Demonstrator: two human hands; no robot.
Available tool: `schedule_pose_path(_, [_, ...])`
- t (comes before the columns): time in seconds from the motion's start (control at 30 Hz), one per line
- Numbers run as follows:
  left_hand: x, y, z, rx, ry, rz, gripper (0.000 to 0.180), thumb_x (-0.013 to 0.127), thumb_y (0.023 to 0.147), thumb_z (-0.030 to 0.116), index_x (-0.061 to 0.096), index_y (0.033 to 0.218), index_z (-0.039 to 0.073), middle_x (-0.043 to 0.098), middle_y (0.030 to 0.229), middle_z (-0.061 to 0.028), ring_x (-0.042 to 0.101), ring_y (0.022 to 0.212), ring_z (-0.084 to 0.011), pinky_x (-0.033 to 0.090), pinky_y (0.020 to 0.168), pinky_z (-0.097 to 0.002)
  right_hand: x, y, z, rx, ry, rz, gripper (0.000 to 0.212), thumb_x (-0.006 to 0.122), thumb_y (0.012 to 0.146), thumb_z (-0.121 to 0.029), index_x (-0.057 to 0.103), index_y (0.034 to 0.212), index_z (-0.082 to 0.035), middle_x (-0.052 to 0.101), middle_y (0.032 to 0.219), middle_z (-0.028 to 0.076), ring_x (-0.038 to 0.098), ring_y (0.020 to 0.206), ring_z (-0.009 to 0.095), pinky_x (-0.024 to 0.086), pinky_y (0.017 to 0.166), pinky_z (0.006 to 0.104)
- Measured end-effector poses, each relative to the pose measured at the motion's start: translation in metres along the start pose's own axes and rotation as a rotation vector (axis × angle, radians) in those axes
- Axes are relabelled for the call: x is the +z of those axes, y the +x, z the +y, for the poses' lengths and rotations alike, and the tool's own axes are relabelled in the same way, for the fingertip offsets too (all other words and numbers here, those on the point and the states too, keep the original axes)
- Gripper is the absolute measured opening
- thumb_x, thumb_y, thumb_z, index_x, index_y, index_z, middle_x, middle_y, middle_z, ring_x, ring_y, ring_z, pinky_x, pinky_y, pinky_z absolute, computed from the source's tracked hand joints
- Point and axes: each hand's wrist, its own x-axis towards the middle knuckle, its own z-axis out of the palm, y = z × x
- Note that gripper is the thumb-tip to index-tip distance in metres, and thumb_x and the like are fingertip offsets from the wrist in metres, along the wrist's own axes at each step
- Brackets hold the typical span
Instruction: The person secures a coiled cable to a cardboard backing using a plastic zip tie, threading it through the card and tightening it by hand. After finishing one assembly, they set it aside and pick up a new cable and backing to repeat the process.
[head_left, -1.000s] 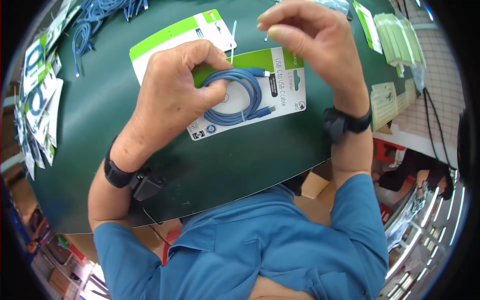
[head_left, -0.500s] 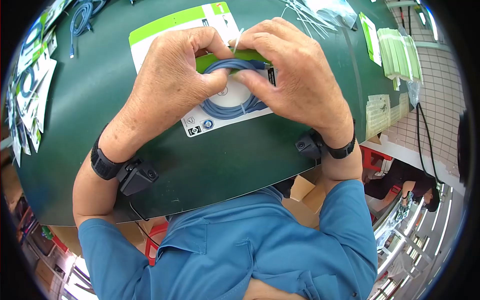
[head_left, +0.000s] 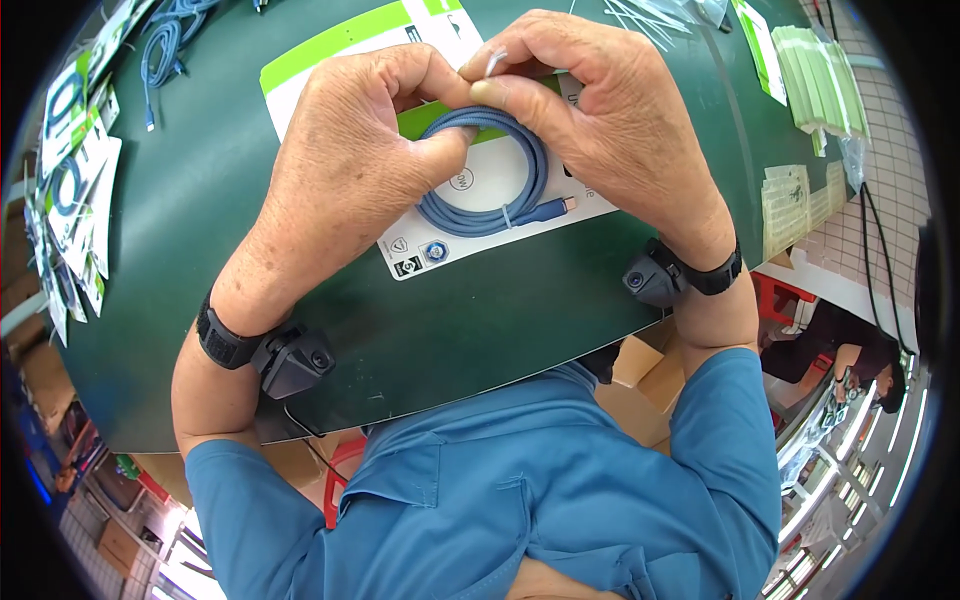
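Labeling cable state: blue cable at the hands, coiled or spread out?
Coiled: the blue cable forms a ring over the card; a pale tie binds its lower side.

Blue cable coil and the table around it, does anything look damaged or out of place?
The blue coil shows no visible damage, though the left hand partly covers it. Packaged cables on the left of the table look untidy, overlapping at uneven angles.

The white card [head_left: 490,190] bears a black square mark [head_left: 408,266], a round blue badge [head_left: 435,250] and a shield outline [head_left: 399,245] by its lower left corner, a ringed print [head_left: 461,180] inward, and lettering [head_left: 590,195] near its right edge, partly covered by the right hand [head_left: 620,120]. Small print covers a pale sheet [head_left: 785,212] at the table's [head_left: 560,310] right edge, unreadable.
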Motion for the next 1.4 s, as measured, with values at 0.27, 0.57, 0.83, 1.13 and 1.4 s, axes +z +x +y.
schedule_pose_path(0.27, [0.009,0.002,-0.017,0.021,-0.118,0.044,0.013,0.07,0.079,0.0,0.07,0.092,-0.004,0.072,0.084,-0.0068,0.065,0.079,-0.0096,0.054,0.074,-0.0275,0.015,-0.003,0.02,-0.269,-0.169,0.149,0.012,0.074,0.093,-0.005,0.064,0.093,0.0,0.066,0.089,0.018,0.067,0.079,0.039,0.053,0.064,0.0418])
schedule_pose_path(0.57, [0.012,0.001,-0.017,-0.019,-0.166,0.018,0.011,0.071,0.078,-0.002,0.069,0.089,-0.002,0.071,0.083,-0.0056,0.063,0.078,-0.0083,0.053,0.072,-0.0263,0.024,0.007,0.039,-0.728,-0.525,0.353,0.013,0.073,0.092,-0.007,0.061,0.095,-0.002,0.063,0.087,0.015,0.067,0.076,0.038,0.054,0.063,0.0427])
schedule_pose_path(0.83, [0.012,0.002,-0.017,-0.035,-0.119,-0.044,0.012,0.07,0.082,-0.007,0.069,0.093,-0.001,0.073,0.093,-0.0038,0.067,0.09,-0.0087,0.056,0.086,-0.0257,0.026,0.007,0.036,-0.75,-0.61,0.374,0.014,0.073,0.092,-0.007,0.06,0.097,-0.004,0.063,0.087,0.014,0.068,0.074,0.037,0.054,0.061,0.0423])
schedule_pose_path(1.13, [0.019,0.003,-0.022,0.014,-0.209,-0.001,0.011,0.07,0.078,-0.003,0.069,0.089,-0.003,0.071,0.084,-0.0054,0.064,0.082,-0.0096,0.055,0.085,-0.028,0.03,0.012,0.048,-0.793,-0.585,0.419,0.015,0.074,0.091,-0.007,0.06,0.097,-0.004,0.062,0.085,0.014,0.067,0.071,0.036,0.053,0.057,0.0416])
schedule_pose_path(1.4, [0.017,0.003,-0.023,0.003,-0.202,-0.02,0.01,0.07,0.078,-0.002,0.069,0.088,-0.002,0.072,0.084,-0.0053,0.066,0.086,-0.0109,0.055,0.093,-0.0295,0.034,0.015,0.053,-0.79,-0.545,0.458,0.014,0.073,0.093,-0.007,0.06,0.097,-0.004,0.062,0.085,0.014,0.067,0.071,0.037,0.053,0.057,0.0424])
